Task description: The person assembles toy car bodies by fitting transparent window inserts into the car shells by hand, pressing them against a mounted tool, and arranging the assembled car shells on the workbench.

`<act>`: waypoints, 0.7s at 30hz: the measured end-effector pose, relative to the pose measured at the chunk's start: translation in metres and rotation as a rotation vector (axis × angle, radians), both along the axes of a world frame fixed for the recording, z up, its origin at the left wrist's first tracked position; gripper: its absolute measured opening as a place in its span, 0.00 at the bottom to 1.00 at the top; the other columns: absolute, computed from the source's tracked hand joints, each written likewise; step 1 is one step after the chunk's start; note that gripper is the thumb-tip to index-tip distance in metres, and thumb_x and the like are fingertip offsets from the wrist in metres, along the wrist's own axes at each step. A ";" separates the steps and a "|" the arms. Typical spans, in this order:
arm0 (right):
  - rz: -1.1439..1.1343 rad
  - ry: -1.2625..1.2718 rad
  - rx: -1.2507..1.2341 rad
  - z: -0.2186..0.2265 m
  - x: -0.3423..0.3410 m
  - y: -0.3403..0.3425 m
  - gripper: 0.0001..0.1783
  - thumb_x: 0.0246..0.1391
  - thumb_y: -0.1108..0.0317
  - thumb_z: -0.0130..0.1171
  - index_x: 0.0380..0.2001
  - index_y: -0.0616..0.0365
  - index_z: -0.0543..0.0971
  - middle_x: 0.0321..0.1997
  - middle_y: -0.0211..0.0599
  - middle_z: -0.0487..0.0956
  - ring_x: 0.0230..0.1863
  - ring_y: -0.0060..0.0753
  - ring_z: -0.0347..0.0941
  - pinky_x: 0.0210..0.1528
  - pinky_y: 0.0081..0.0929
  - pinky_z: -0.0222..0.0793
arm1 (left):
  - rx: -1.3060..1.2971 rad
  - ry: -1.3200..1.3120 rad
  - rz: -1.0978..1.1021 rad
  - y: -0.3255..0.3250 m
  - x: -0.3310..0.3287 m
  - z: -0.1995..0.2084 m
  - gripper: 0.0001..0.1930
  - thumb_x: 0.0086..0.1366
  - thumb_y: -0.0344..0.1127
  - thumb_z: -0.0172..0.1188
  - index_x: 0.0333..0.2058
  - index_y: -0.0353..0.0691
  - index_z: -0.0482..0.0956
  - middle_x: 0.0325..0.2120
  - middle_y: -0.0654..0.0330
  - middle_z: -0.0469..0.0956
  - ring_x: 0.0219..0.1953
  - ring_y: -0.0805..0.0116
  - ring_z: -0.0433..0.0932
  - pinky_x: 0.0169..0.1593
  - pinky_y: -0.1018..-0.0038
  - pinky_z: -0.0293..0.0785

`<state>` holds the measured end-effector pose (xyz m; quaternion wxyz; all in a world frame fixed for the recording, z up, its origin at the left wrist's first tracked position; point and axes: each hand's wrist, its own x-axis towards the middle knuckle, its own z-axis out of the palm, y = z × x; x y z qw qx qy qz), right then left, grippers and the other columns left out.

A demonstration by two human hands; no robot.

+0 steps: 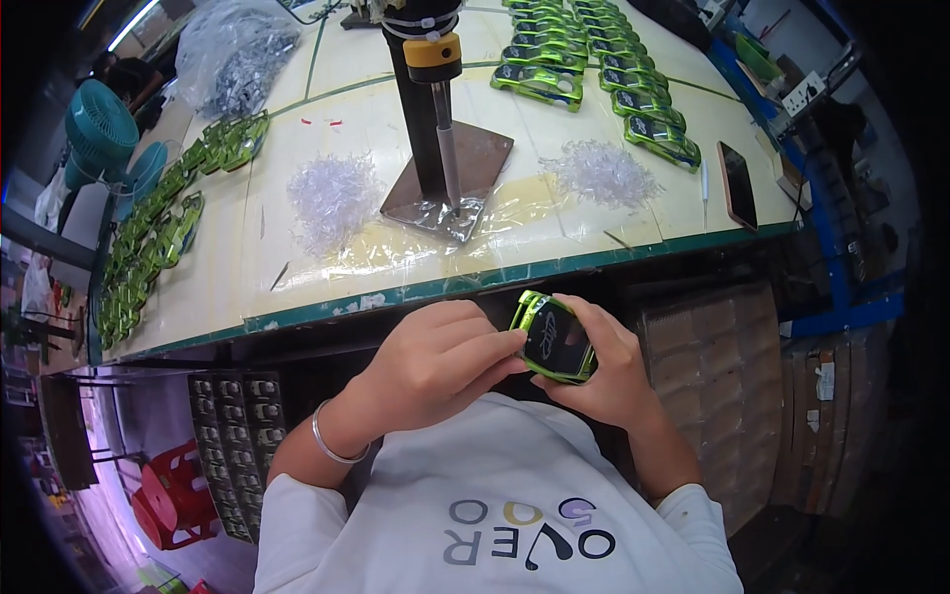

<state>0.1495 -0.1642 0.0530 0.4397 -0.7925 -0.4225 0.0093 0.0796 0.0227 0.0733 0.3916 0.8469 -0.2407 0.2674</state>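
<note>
Sitting between left fingers (pixel 495 346) and right fingers (pixel 601 325), green car shell (pixel 556 342).

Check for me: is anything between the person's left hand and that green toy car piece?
Nothing visible: the left hand has its fingertips at the left edge of the green toy car piece, while the right hand holds its other side. Whether the left hand pinches something small can't be made out.

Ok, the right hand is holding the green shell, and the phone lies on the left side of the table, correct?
Not quite: the phone lies on the right side of the table, as the head view shows. The right hand does hold the green shell.
</note>
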 end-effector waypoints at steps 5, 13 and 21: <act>0.019 -0.035 -0.032 -0.001 0.000 -0.003 0.38 0.21 0.71 0.67 0.44 0.59 0.66 0.35 0.40 0.72 0.28 0.33 0.69 0.31 0.25 0.66 | 0.163 0.024 -0.045 0.002 0.001 0.012 0.12 0.41 0.26 0.64 0.27 0.31 0.74 0.15 0.59 0.68 0.18 0.66 0.67 0.21 0.74 0.63; 0.000 0.069 0.022 -0.004 -0.004 -0.002 0.36 0.21 0.72 0.67 0.43 0.58 0.68 0.32 0.40 0.73 0.30 0.38 0.71 0.32 0.26 0.68 | 0.120 -0.053 -0.028 -0.005 0.000 -0.007 0.14 0.41 0.26 0.63 0.30 0.29 0.73 0.14 0.60 0.67 0.16 0.67 0.65 0.19 0.75 0.61; -0.054 0.280 0.083 -0.012 -0.011 0.004 0.34 0.25 0.73 0.67 0.43 0.60 0.67 0.33 0.41 0.74 0.33 0.34 0.73 0.35 0.23 0.68 | 0.343 -0.083 0.200 -0.030 -0.014 -0.026 0.20 0.49 0.28 0.56 0.40 0.19 0.67 0.10 0.64 0.57 0.13 0.73 0.59 0.16 0.76 0.58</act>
